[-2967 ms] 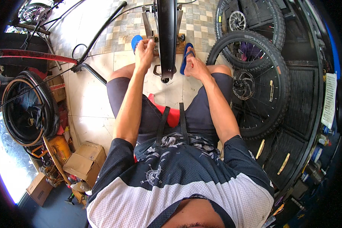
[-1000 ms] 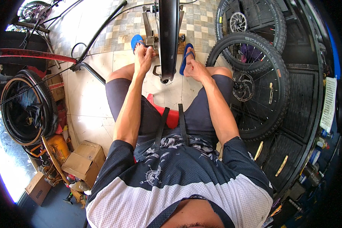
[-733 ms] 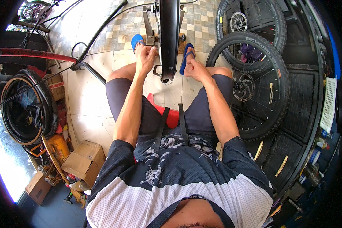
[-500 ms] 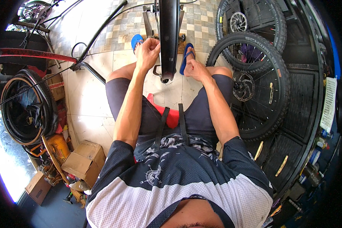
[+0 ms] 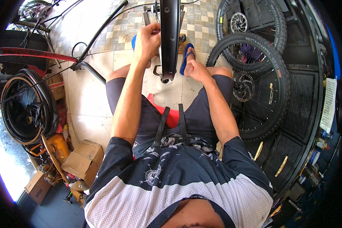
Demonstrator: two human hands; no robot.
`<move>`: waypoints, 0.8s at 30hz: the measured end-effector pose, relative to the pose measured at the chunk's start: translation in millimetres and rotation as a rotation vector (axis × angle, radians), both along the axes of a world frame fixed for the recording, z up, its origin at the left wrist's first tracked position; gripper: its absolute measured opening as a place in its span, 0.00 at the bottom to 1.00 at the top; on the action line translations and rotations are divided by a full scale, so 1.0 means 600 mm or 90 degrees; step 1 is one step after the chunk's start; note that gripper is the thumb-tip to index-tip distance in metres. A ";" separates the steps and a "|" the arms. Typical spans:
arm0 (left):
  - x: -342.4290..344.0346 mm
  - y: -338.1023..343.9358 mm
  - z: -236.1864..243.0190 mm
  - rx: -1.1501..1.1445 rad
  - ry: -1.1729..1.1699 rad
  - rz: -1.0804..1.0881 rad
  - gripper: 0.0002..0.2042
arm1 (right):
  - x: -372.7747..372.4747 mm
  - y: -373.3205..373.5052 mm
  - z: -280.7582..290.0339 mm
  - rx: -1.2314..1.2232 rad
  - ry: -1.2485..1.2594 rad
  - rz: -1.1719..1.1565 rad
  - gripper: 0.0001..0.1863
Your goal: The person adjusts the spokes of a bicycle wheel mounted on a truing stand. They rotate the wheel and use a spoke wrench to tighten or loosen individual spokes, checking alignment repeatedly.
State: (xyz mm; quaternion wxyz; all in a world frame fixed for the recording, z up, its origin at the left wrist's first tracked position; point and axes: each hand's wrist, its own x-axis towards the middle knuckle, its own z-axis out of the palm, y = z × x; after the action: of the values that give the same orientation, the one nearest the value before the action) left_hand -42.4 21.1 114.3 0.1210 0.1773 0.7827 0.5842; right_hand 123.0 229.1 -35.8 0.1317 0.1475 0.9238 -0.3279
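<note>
A black bicycle rim [image 5: 170, 41], without a tire, stands upright and edge-on between my knees, small holes along its face. It sits in a stand whose arms [image 5: 146, 18] show at its far end. Along the rim's left side is my left hand [image 5: 147, 40], fingers curled into a pinch close to the edge; what they grip is hidden. My right hand [image 5: 197, 71] rests by my right knee, apart from the rim. Its fingers are drawn together, and whatever may be inside them cannot be seen. A small metal bracket [image 5: 157, 70] shows beside the rim's near end.
Two bicycle wheels with tires [image 5: 281, 98] lean at the right against black panels. To the left are a black tube frame [image 5: 90, 70], stacked tires [image 5: 6, 110] and a cardboard box [image 5: 83, 159]. A white perforated tray [image 5: 328, 106] hangs at far right.
My left hand has moved a little farther forward along the rim. The holes on the rim's face show in different places, so it has turned. My right hand stays where it was.
</note>
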 end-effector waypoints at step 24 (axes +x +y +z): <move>-0.003 -0.037 -0.254 -0.086 0.176 -0.008 0.09 | -0.005 0.004 -0.004 -0.015 -0.017 0.009 0.22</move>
State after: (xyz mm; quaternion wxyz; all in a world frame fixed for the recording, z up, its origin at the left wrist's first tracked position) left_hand -44.2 -1.3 -38.4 0.0278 0.2524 0.8284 0.4993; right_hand 120.2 231.7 -38.4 0.1481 0.1442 0.9190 -0.3357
